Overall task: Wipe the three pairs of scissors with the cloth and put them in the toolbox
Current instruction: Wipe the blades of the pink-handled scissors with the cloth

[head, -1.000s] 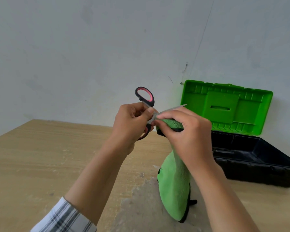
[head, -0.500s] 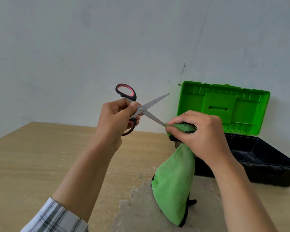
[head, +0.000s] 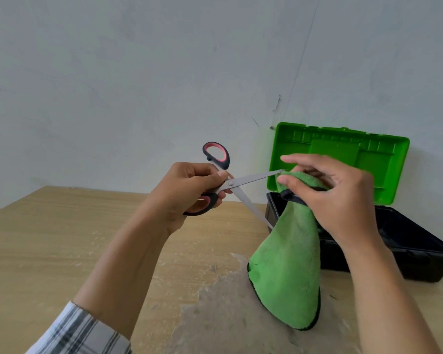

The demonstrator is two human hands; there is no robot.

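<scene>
Ahead of you a pale grey wall [head: 138, 72], faintly scuffed, a thin dark line [head: 302, 54] running down it to your right, below you a light wooden table [head: 49, 238], its near part worn to a rough grey patch [head: 228, 315], soft even light

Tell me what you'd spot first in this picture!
The bright green fluffy cloth hanging from the right hand, in the middle. Next, the black-and-pink-handled steel scissors, blades spread open, gripped by the left hand beside it. Behind, on the right of the wooden table, a black plastic toolbox stands with its green lid up.
</scene>
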